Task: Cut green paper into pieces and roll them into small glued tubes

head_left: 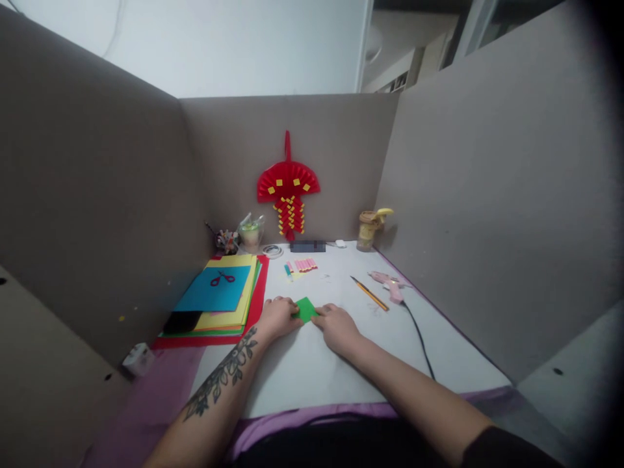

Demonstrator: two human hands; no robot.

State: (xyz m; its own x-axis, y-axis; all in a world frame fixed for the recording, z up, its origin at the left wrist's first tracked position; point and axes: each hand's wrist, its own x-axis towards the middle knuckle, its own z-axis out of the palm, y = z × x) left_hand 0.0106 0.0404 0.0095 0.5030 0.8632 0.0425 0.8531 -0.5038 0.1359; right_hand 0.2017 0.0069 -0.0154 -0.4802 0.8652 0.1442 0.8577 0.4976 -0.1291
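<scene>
A small green paper piece (pixel 306 311) lies between my two hands over the white table surface, one corner pointing away from me. My left hand (pixel 280 317) pinches its left corner between thumb and fingers. At the right corner, my right hand (pixel 338 327) holds the paper with its thumb and fingertips. Just beyond the paper are small pink rolls (pixel 306 264) in a row, with a teal strip and bits of yellow beside them.
Stacked coloured paper (pixel 214 288) with red scissors (pixel 222 279) on top is at left. Pencils (pixel 370 294) and a pink glue gun (pixel 390 283) with a black cable lie right. A cup (pixel 366 232) stands at the back; a red paper ornament (pixel 288 185) hangs behind.
</scene>
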